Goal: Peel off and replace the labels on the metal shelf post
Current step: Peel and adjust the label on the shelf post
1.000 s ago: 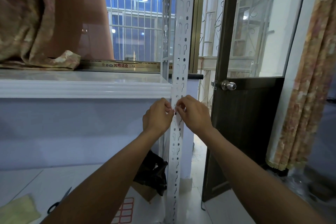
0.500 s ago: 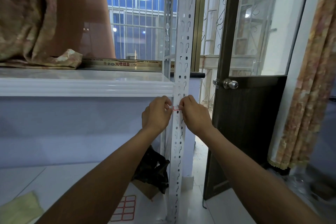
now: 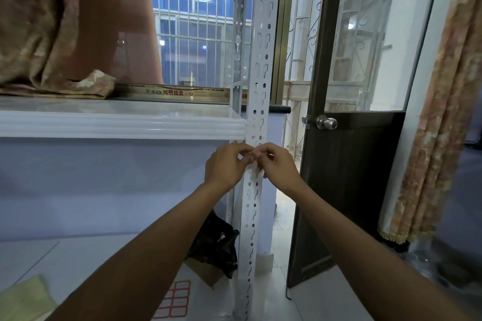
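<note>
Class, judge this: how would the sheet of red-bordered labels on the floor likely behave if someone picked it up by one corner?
The label sheet looks thin and flat, so it would probably droop and feel very light. Its surface appears glossy, perhaps slightly slippery.

Two hands (image 3: pixel 227 163) (image 3: pixel 277 163) (one post (image 3: pixel 257 101))

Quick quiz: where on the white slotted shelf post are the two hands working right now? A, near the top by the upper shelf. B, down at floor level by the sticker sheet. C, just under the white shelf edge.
C: the left hand and right hand meet at the shelf post just below the white shelf edge, well above the sticker sheet on the floor.
</note>
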